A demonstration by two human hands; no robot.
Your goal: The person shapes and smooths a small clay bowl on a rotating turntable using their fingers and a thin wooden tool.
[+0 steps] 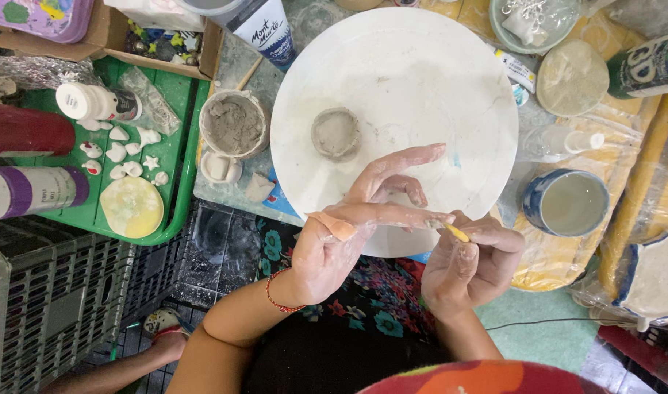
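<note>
Tool [457, 233] (mostly hidden) in right hand [471, 264]

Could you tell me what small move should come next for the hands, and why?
Probably bring the yellow stick down to the small clay cup on the round white board. The right hand pinches the stick, its tip at the left hand fingertips, both clay-smeared and held above the board's near edge; the cup sits untouched beyond them.

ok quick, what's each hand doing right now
left hand: open, fingers stretched out, clay-smeared, holding nothing that shows.
right hand: closed on a thin yellow stick, its tip at the left fingertips.
</note>
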